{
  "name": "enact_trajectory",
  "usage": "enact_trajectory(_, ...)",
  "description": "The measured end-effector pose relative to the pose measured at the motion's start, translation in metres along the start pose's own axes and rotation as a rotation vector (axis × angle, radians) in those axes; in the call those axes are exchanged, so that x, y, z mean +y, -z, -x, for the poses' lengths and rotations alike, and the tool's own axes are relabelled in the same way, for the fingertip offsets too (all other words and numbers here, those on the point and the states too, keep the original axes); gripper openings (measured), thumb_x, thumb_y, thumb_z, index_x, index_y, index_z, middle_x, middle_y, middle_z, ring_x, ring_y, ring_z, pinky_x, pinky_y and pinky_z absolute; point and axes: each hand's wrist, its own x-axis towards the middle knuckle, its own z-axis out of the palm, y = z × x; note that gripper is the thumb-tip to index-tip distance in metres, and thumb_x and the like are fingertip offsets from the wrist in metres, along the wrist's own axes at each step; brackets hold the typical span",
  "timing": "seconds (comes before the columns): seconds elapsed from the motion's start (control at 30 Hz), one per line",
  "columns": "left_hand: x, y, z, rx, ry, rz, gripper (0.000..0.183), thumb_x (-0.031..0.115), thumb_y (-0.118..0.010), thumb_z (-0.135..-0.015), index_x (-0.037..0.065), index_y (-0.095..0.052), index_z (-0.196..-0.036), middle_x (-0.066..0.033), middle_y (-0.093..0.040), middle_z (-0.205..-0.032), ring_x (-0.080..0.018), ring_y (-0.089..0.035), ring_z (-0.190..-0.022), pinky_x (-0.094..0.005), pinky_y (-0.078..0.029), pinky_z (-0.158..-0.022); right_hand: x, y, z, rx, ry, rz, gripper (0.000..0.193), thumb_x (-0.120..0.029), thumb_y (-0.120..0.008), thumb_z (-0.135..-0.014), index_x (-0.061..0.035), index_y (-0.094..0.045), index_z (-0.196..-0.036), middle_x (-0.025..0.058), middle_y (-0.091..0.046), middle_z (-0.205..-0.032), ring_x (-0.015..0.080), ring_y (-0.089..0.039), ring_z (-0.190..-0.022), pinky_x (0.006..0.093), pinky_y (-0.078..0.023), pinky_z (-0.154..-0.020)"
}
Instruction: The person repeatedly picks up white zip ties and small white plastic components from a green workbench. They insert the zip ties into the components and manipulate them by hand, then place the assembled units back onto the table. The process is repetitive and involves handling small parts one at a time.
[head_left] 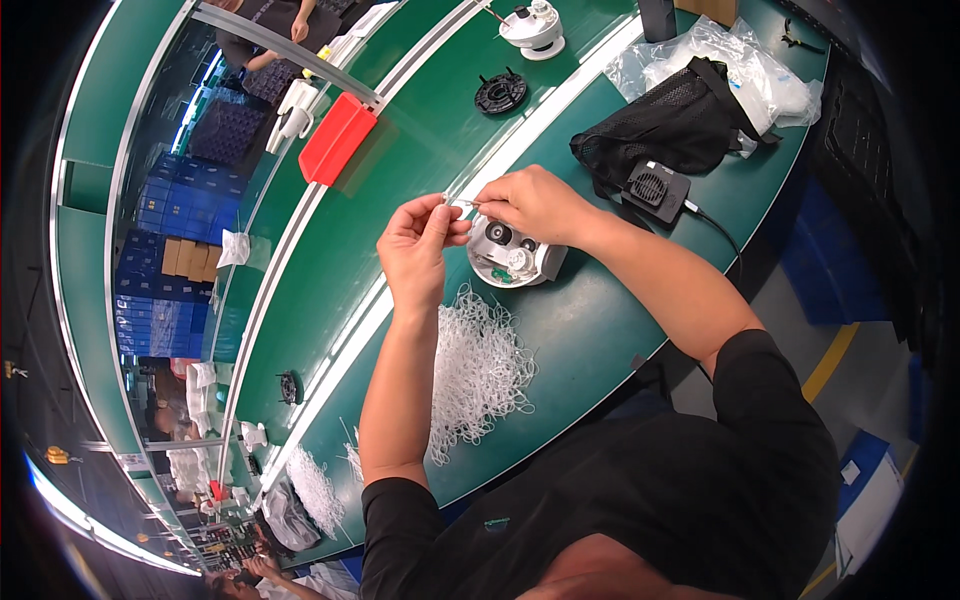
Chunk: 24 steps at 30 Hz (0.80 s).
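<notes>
My left hand (418, 240) is closed in a pinch, thumb against fingers. It grips one end of a thin pale cord (462, 203). Facing it, my right hand (530, 203) pinches the cord's other end, so a short length spans the gap between both hands. Just below the right hand, a round white housing (518, 262) rests on the green table with its inside exposed: black round parts, a white gear-like piece and a bit of green show. A heap of thin white looped cords (480, 370) lies by my left forearm.
Right of my hands are a black mesh bag (650, 135), clear plastic bags (740, 75) and a small black device (656, 192) trailing a cable. On the green belt beyond sit a black round part (500, 92) and a white unit (533, 30). A red bin (337, 140) stands farther left.
</notes>
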Motion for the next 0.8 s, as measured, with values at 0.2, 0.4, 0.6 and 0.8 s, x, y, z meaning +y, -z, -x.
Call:
enact_trajectory(0.2,-0.011,0.001,-0.007,0.003,0.006,-0.128,0.013,0.005,-0.070,-0.092,-0.004,-0.068,-0.101,-0.0070,-0.068,-0.085,-0.0113,-0.062,-0.068,-0.0243,-0.052,-0.058,-0.001,0.001,0.001,-0.004,0.038,-0.008,0.022,-0.017,-0.065,-0.091,-0.0003,-0.072,-0.103,0.0174,-0.071,-0.087,0.0298,-0.069,-0.074,0.0381,-0.052,-0.068)
enact_trajectory(0.4,-0.019,0.003,-0.008,-0.083,0.063,-0.159,0.013,0.005,-0.073,-0.089,-0.004,-0.069,-0.098,-0.0047,-0.069,-0.083,-0.0089,-0.061,-0.068,-0.0232,-0.049,-0.060,0.001,0.004,-0.001,-0.047,-0.032,-0.124,0.023,-0.014,-0.064,-0.091,0.0016,-0.070,-0.106,0.0180,-0.072,-0.087,0.0264,-0.070,-0.076,0.0360,-0.054,-0.071)
enact_trajectory(0.6,-0.026,-0.002,-0.008,-0.084,0.093,-0.204,0.015,0.008,-0.075,-0.088,-0.004,-0.070,-0.096,-0.0045,-0.070,-0.083,-0.0078,-0.062,-0.072,-0.0226,-0.050,-0.061,0.005,0.001,-0.002,-0.029,0.044,-0.265,0.030,-0.011,-0.066,-0.090,0.0013,-0.066,-0.116,0.0141,-0.073,-0.087,0.0229,-0.070,-0.078,0.0339,-0.054,-0.072)
enact_trajectory(0.8,-0.020,-0.006,-0.006,-0.067,0.117,-0.383,0.014,0.010,-0.076,-0.088,-0.003,-0.070,-0.090,-0.0051,-0.070,-0.081,-0.0068,-0.061,-0.070,-0.0230,-0.050,-0.062,0.008,-0.001,-0.003,-0.042,0.021,-0.209,0.022,-0.018,-0.066,-0.089,0.0002,-0.069,-0.102,0.0135,-0.072,-0.088,0.0241,-0.070,-0.079,0.0344,-0.054,-0.072)
